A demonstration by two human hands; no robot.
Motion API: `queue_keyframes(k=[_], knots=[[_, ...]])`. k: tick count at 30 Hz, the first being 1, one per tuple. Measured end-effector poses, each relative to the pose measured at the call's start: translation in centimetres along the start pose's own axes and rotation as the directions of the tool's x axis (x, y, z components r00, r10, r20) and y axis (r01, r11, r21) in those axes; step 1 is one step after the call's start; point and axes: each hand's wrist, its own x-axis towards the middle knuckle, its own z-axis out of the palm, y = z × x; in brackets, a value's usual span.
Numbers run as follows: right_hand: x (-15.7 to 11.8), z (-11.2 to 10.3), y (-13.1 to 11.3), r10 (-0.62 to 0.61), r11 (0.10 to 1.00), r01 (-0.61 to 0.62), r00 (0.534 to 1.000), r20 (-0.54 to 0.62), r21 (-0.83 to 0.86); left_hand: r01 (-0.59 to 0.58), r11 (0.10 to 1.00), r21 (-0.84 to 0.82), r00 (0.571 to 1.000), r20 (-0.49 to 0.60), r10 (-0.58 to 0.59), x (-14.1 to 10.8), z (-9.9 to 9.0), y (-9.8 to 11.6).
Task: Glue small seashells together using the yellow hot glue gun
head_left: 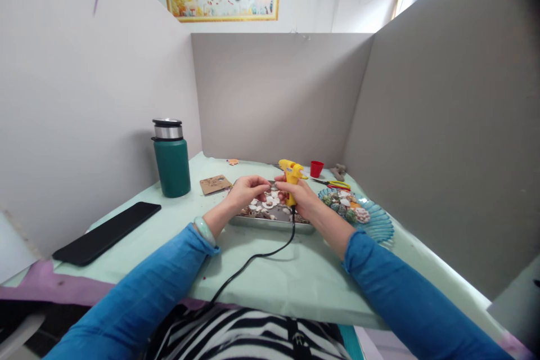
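A yellow hot glue gun [292, 175] is gripped in my right hand [301, 194], its black cord trailing down over the table's front edge. My left hand [248, 190] is closed in a pinch just left of the glue gun; whatever sits between its fingertips is too small to name. Both hands hover over a shallow metal tray [270, 224] that holds white and brown shells [270, 200]. My hands cover part of the tray's far side. Right of my right hand, a blue glass shell-shaped dish [377, 219] carries a pile of shells and stones [348, 205].
A green bottle [172, 166] and a long black flat object [109, 232] stand and lie at left. Behind the tray are a brown card [215, 184], a red cup [316, 169] and yellow-and-red handled scissors [337, 184]. Grey panels [278, 95] enclose the table on three sides.
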Motion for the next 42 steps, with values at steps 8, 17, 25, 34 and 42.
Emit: queue_keyframes(k=[8, 17, 25, 34, 42], knots=[[-0.17, 0.05, -0.15, 0.026, 0.999, -0.028, 0.999, 0.030, 0.047, 0.024, 0.999, 0.047, 1.000, 0.005, -0.025, -0.11, -0.23, 0.13], [0.02, 0.05, 0.27, -0.038, 0.983, 0.035, 0.999, -0.015, -0.178, 0.139, 0.979, -0.147, 0.990, 0.048, -0.133, -0.42, -0.37, 0.30], [-0.08, 0.24, -0.12, -0.119, 0.957, 0.086, 0.988, -0.103, -0.277, 0.170, 0.967, -0.188, 0.984, 0.080, -0.158, -0.29, -0.71, -0.04], [-0.08, 0.44, -0.01, -0.215, 0.942, 0.193, 0.975, -0.051, -0.273, 0.136, 0.990, 0.025, 0.985, 0.106, -0.138, -0.27, -0.26, 0.01], [-0.07, 0.20, -0.04, -0.185, 0.957, 0.165, 0.980, -0.066, -0.241, 0.101, 0.992, -0.071, 0.987, 0.130, -0.091, -0.07, -0.38, -0.58]])
